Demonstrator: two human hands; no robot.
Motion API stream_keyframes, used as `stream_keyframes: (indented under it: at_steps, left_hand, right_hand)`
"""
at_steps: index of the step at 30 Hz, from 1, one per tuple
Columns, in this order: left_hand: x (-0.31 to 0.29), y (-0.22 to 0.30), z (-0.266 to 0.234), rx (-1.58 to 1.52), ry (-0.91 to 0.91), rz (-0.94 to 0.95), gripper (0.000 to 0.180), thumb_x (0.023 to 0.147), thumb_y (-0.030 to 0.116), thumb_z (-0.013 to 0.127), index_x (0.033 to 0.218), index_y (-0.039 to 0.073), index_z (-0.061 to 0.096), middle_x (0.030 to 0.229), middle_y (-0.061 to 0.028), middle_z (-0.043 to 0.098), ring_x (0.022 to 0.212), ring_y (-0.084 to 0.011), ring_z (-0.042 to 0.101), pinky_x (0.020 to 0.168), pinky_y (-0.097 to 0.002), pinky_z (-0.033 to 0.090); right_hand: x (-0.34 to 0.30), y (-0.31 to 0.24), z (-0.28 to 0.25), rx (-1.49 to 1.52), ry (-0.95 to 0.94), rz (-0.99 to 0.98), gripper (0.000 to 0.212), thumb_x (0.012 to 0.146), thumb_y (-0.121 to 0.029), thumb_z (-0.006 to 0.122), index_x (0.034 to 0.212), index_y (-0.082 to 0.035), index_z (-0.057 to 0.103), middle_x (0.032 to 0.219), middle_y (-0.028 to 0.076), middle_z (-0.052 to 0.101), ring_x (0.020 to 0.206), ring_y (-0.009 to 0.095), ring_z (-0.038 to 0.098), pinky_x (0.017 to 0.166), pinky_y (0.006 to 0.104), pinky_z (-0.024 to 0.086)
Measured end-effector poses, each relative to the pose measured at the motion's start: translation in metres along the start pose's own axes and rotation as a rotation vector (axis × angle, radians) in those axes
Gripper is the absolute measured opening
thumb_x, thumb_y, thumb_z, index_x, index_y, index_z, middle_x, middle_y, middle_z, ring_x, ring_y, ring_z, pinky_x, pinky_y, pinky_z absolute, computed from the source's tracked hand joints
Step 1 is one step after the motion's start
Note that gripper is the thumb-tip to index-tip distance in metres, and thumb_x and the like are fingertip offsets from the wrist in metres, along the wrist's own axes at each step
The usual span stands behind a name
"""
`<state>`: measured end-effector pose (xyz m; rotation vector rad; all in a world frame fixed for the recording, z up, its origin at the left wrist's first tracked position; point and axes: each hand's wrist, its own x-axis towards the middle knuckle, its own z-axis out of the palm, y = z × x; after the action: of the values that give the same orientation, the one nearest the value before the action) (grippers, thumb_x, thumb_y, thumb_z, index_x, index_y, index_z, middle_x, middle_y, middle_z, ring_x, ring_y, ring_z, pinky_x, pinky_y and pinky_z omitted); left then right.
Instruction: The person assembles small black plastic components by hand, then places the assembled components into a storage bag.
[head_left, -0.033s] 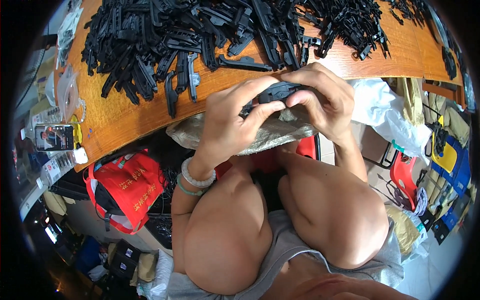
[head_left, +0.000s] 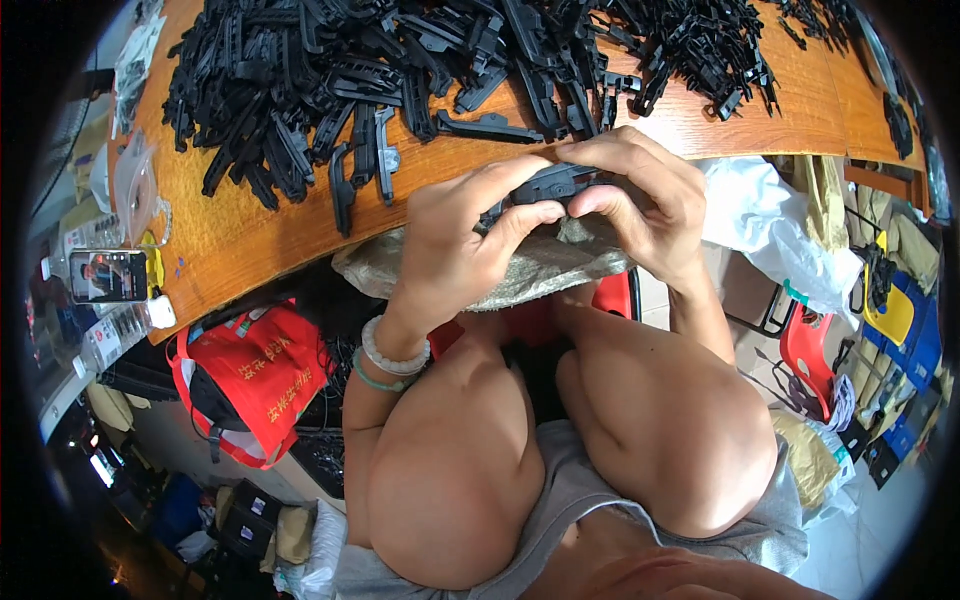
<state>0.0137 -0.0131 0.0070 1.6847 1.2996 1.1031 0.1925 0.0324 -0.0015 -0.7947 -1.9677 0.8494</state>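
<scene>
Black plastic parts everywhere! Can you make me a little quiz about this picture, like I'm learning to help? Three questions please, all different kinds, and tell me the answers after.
1. True or false: the left hand and the right hand both hold a dark plastic part.

2. Pick one. What is heaped on the wooden table?
A) metal spoons
B) loose black pieces
C) green cups

3. Fill the gap: the bag with gold markings, below the table at the left of the picture, is mostly ____.

Key: 1. True. 2. B. 3. Red.
</scene>
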Motion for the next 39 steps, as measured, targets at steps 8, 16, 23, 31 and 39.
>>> stream_keyframes:
  at_steps: [8,16,23,31,39]
  left_hand:
    - [0.007,-0.009,-0.018,0.083,-0.084,-0.04,0.024,0.074,0.013,0.071,0.093,0.0,0.064,0.079,-0.0136,0.062,0.067,-0.0239,0.063,0.058,-0.0273,0.048]
    - [0.017,-0.025,-0.007,0.748,0.107,0.267,0.014,0.075,0.001,0.064,0.089,0.0,0.06,0.081,-0.0106,0.053,0.068,-0.0279,0.057,0.058,-0.0348,0.048]
    - [0.0,-0.016,0.006,-0.433,0.219,-0.157,0.015,0.083,-0.002,0.057,0.097,-0.005,0.055,0.098,-0.0155,0.06,0.076,-0.0176,0.062,0.066,-0.0276,0.05]
    - [0.013,-0.009,-0.005,-0.755,-0.057,-0.451,0.031,0.089,0.003,0.05,0.118,-0.01,0.05,0.094,-0.0145,0.062,0.072,-0.0181,0.064,0.061,-0.0245,0.051]
    - [0.002,-0.006,0.005,-0.255,-0.108,-0.174,0.033,0.083,0.007,0.063,0.11,-0.008,0.054,0.078,-0.0154,0.065,0.068,-0.0194,0.066,0.059,-0.0293,0.05]
  right_hand:
    - [-0.002,0.015,-0.03,-0.16,0.025,0.168,0.012,0.079,-0.004,0.063,0.089,-0.002,0.067,0.086,0.01,0.062,0.079,0.025,0.06,0.071,0.0334,0.048]
    - [0.002,0.046,-0.036,-0.71,0.161,-0.032,0.022,0.071,-0.001,0.066,0.091,-0.01,0.068,0.1,0.008,0.056,0.089,0.026,0.051,0.077,0.0349,0.041]
    - [-0.004,0.033,-0.028,-0.019,0.354,0.111,0.025,0.078,0.007,0.057,0.1,-0.001,0.063,0.095,0.012,0.064,0.088,0.02,0.061,0.078,0.0282,0.047]
    - [0.001,0.002,-0.015,0.206,-0.037,0.106,0.018,0.07,-0.001,0.071,0.087,0.001,0.068,0.081,0.011,0.065,0.075,0.019,0.062,0.064,0.0284,0.049]
    - [0.005,0.001,-0.008,0.008,0.039,-0.09,0.015,0.068,0.0,0.072,0.082,0.002,0.066,0.08,0.011,0.064,0.074,0.021,0.062,0.063,0.029,0.05]
